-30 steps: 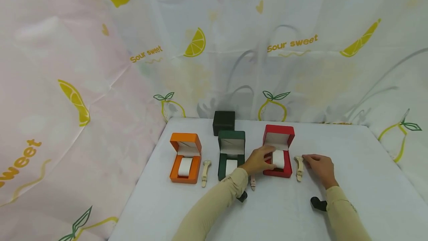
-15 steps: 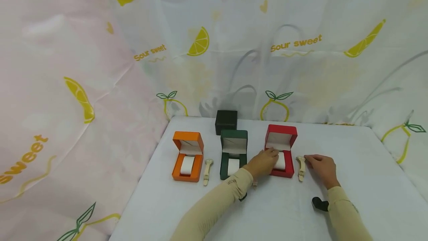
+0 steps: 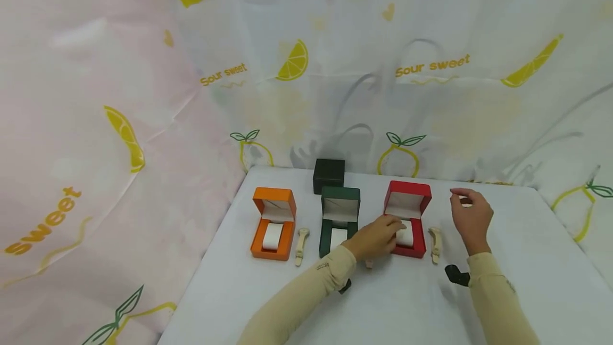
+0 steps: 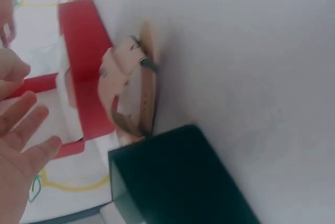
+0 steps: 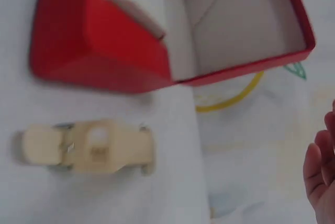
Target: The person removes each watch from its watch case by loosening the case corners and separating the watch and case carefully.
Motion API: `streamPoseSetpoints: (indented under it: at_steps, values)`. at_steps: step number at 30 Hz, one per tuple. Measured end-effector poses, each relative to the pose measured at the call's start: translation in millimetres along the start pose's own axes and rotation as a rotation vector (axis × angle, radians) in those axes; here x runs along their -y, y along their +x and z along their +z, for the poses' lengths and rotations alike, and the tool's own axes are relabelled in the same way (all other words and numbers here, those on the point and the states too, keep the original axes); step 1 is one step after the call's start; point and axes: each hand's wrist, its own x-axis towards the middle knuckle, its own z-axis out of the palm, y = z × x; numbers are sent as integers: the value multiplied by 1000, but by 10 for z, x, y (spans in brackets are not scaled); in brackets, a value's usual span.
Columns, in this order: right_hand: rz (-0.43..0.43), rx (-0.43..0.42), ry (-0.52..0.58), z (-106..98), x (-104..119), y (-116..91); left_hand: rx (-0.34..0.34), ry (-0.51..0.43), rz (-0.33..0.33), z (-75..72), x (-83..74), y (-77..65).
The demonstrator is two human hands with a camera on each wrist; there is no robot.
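In the head view, my left hand (image 3: 375, 238) reaches over the left side of the open red watch box (image 3: 418, 238), fingertips at its white cushion (image 3: 405, 234). The left wrist view shows those fingers (image 4: 29, 122) spread loosely by the box. My right hand (image 3: 471, 220) is raised behind and right of a cream watch (image 3: 435, 246), holding nothing, thumb and forefinger bent towards each other. That watch lies right of the red box. A pink-strapped watch (image 4: 123, 72) stands between the red and green boxes, mostly hidden by my left hand in the head view.
Left of the red box stand an open green watch box (image 3: 325, 238) and an open orange watch box (image 3: 256, 249), both with white cushions. Another cream watch (image 3: 301, 246) lies between them. A closed black box (image 3: 328, 176) is behind, near the patterned backdrop (image 3: 354, 95).
My right hand has left the top of the cream watch and risen backwards. My left fingers, earlier spread around the cushion, now sit closer together at its left side.
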Motion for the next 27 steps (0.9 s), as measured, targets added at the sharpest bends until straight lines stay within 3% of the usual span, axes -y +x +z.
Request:
streamPoseSetpoints:
  at_steps: [3, 6, 14, 19, 27]
  values:
    - [-140, -5, 65, 105, 298, 123, -35, -96, -25, -94, 32, -87]
    - [-233, 93, 102, 243, 588, 222, -52, -146, -54, -164, 73, -193]
    - [-426, 597, 53, 766, 1066, 420, -140, -131, -48, -242, 116, -490]
    - [-440, 864, -5, 1094, 1209, 501, -166, -174, -36, -261, 112, -612]
    - [-465, 1081, -175, 1510, 1294, 577, -140, -216, -51, -257, 133, -790]
